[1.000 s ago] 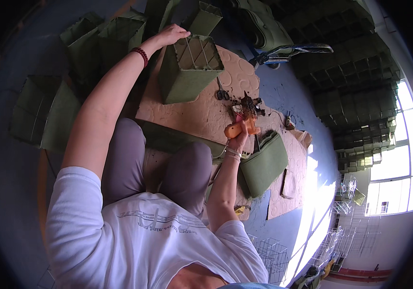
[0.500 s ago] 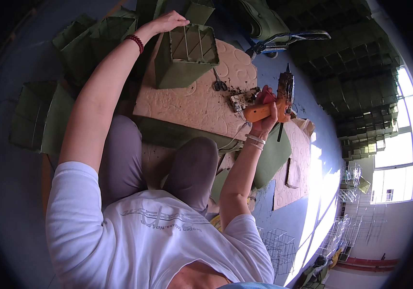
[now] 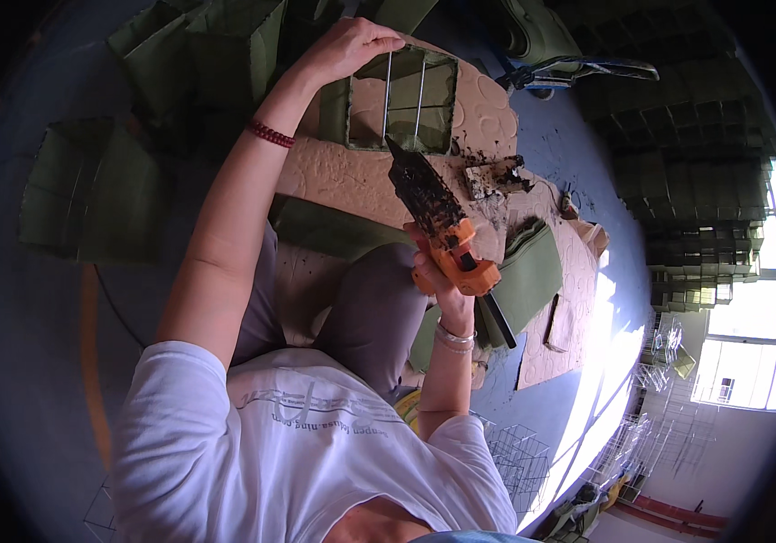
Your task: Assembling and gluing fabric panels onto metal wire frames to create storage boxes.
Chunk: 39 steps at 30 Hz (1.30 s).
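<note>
At the far edge of the work surface stands a green fabric box [image 3: 442, 95] with thin metal wires across its open mouth. My left hand [image 3: 352, 47] has its fingers closed on the box's far rim. An orange hot glue gun [image 3: 431, 201], its front crusted with dark glue, is gripped in my right hand [image 3: 440, 282]. The gun's nozzle points away from me and appears to meet the box's near rim beside a wire. Out of its back sticks a black glue stick [image 3: 500, 320].
Embossed tan cardboard [image 3: 329, 172] covers the work surface, with a glue-stained block [image 3: 489, 177] at right. Green panels [image 3: 533, 267] lie beside my right arm. More green boxes [image 3: 89, 190] stand at left, stacked boxes [image 3: 705, 172] at far right, wire frames [image 3: 519, 457] at lower right.
My right hand has swung the glue gun leftward, from upright at the right to the box's near rim. The box now turns its open mouth more toward me, with my left hand still on it.
</note>
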Available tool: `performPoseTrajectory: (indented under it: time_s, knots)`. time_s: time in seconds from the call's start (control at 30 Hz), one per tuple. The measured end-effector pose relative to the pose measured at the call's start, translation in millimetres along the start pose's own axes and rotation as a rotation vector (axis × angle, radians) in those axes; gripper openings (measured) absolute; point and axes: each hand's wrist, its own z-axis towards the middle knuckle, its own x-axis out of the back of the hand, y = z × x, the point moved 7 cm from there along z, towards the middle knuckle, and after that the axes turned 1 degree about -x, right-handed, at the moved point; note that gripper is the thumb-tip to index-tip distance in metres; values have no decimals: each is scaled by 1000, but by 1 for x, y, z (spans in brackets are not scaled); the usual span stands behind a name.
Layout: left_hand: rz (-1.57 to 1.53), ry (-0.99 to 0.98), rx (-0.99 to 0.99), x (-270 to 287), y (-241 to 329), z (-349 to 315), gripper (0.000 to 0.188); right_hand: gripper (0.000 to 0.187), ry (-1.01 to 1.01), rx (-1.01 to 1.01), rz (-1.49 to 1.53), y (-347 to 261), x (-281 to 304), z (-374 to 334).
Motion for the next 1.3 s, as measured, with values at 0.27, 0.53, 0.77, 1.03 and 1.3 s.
performPoseTrajectory:
  time_s: [0.27,0.53,0.77,1.03,1.3]
  knots:
    - [-146,17,-84,4,5,-4,33,30,-32,-10,-114,-8,-17,-2]
    - [-96,-64,80,7,16,-9,35,30,22,-73,-73,-3,-23,-2]
    - [-165,-15,29,6,15,-9,34,27,16,-50,-112,-5,-22,-1]
    - [-133,9,-7,4,16,-8,31,27,63,-151,-64,5,-14,-8]
    - [-139,11,-16,8,17,-9,30,24,104,-105,-35,7,-11,-11]
